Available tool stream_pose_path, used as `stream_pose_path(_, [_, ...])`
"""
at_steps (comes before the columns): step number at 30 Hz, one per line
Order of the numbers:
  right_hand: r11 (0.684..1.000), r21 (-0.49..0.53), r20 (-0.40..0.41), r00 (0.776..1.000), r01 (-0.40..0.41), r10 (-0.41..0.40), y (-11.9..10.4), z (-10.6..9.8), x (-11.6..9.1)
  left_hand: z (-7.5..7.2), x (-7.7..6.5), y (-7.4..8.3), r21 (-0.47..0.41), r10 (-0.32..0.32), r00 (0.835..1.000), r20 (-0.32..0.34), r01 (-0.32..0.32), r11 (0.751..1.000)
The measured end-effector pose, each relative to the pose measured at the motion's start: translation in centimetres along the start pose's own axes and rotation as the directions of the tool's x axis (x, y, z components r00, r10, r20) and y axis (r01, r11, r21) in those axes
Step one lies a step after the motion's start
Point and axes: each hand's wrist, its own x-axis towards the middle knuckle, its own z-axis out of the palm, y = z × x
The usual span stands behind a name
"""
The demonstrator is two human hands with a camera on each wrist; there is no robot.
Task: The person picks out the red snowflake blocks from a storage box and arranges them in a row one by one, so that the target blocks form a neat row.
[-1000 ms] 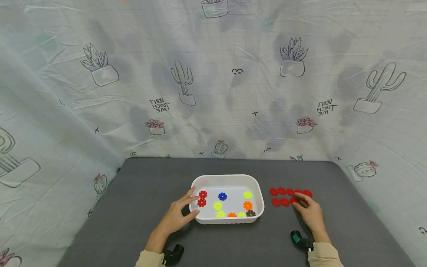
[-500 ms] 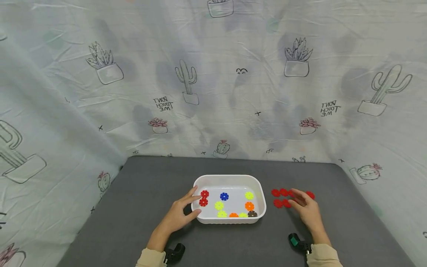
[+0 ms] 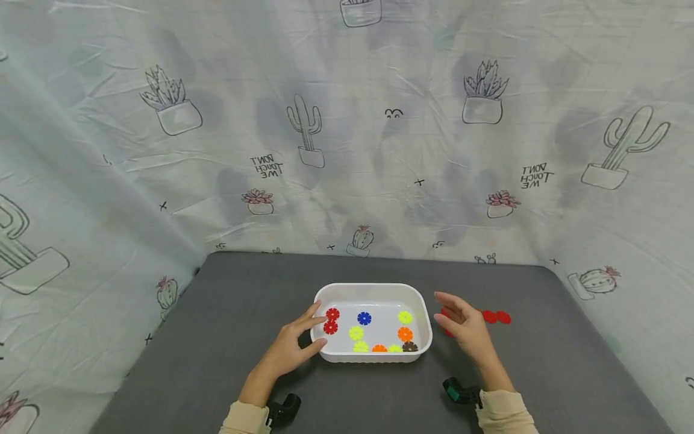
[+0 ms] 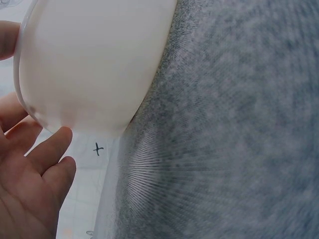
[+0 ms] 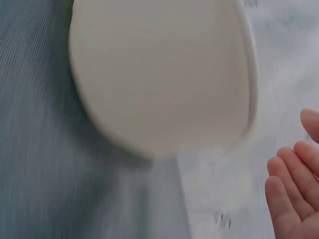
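A white plastic tray (image 3: 372,357) sits mid-table with notched snowflake discs inside, among them a blue disc (image 3: 364,318), a brown disc (image 3: 409,347) and two touching red discs (image 3: 331,327). My left hand (image 3: 288,349) holds its left end, thumb and index finger over the rim; in the left wrist view two fingertips (image 4: 64,133) lie by the outer wall. Beside the tray's right end my right hand (image 3: 467,328) hovers with fingers spread and nothing visible in it. It hides part of the loose red discs (image 3: 503,317) on the table.
A grey cloth-covered table (image 3: 260,283) lies under everything. White patterned curtain (image 3: 347,150) hangs behind and at both sides. More discs, yellow and orange (image 3: 405,334), lie in the tray. A black wrist device (image 3: 461,393) is strapped to the right wrist, another (image 3: 284,410) to the left.
My right hand has moved left, from over the red discs to near the tray's right end. The left hand stays at the tray. The head view has shifted slightly.
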Motion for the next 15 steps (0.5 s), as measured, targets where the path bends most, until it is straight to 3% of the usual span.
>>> stream_pose_path(10, [0.990,0.085,0.161,0.979,0.115,-0.128,-2.7,5.5,2.3,-0.1,0.1,0.1,0.005,-0.001,1.000,0.003,0.001,1.000])
stream_pose_path(15, [0.991,0.098,0.203,0.973,0.094,-0.113,-3.7,8.7,3.3,-0.1,0.0,0.1,-0.010,-0.003,1.000,0.009,0.003,1.000])
